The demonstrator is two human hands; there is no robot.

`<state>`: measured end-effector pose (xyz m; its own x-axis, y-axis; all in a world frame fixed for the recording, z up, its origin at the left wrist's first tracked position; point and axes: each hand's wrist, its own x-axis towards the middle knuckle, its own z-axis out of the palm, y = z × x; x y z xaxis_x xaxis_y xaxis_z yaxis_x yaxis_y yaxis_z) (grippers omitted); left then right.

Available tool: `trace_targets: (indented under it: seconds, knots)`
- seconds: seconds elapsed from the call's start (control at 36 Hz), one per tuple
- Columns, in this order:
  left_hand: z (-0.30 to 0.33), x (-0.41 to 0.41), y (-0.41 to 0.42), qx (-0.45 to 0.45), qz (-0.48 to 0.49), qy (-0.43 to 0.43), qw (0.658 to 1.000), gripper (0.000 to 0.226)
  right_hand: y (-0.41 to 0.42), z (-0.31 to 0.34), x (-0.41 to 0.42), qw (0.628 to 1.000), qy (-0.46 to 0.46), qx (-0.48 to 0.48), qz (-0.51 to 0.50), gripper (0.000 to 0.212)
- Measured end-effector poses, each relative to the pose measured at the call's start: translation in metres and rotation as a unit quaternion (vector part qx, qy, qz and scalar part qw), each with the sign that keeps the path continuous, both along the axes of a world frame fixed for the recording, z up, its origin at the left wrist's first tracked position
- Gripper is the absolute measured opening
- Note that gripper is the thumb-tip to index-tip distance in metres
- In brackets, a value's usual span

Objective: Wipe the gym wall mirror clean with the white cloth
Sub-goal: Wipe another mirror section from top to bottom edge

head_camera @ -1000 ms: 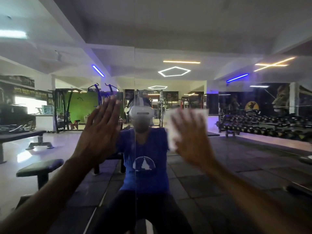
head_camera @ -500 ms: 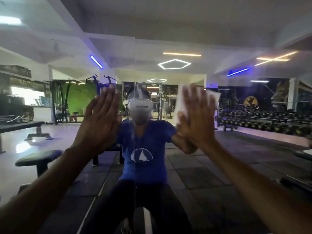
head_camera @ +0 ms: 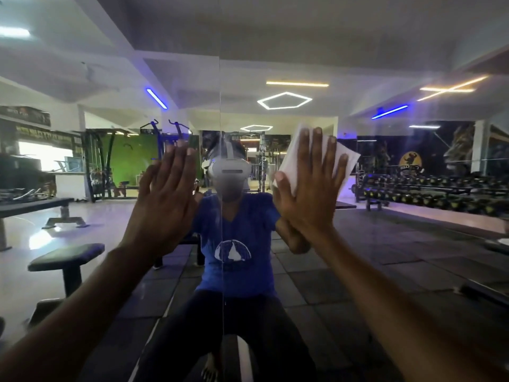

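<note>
Since the earlier frame, the right hand (head_camera: 308,194) has slid the folded white cloth (head_camera: 344,158) upward; spread fingers press it flat beside the vertical seam of the large glass wall mirror (head_camera: 413,244). Left hand (head_camera: 165,199) leans open, empty. Cloth could slip, as nothing grips it.

My cloth (head_camera: 316,158) is white, matt, soft fabric; the mirror (head_camera: 358,257) is smooth, glossy glass with a vertical seam (head_camera: 221,106).

Left hand (head_camera: 165,197) raised flat, fingers together, right hand (head_camera: 309,188) raised, fingers spread
</note>
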<state>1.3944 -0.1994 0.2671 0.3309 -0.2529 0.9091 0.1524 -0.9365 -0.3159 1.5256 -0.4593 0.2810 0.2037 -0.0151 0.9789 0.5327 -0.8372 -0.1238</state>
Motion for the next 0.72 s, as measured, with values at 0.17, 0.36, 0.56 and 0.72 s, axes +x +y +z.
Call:
trace_targets:
  seconds: [0.17,0.36,0.56,0.72]
  knots:
    - [0.000,0.002,-0.002,-0.009,-0.004,-0.008,1.000,0.072,0.006,-0.148,-0.022,0.998,0.058,-0.011,0.016,0.083]
    - [-0.001,0.001,0.002,0.004,0.013,-0.008,1.000,0.070,0.001,0.018,0.002,0.998,0.007,0.060,-0.034,0.082]
    - [0.001,0.000,0.001,0.005,0.025,0.000,1.000,0.068,0.051,-0.098,-0.034,0.991,-0.015,-0.127,0.047,0.087]
    - [-0.001,-0.007,0.003,0.011,0.021,0.017,1.000,0.070,0.041,-0.024,-0.023,0.960,-0.083,-0.262,0.051,0.076]
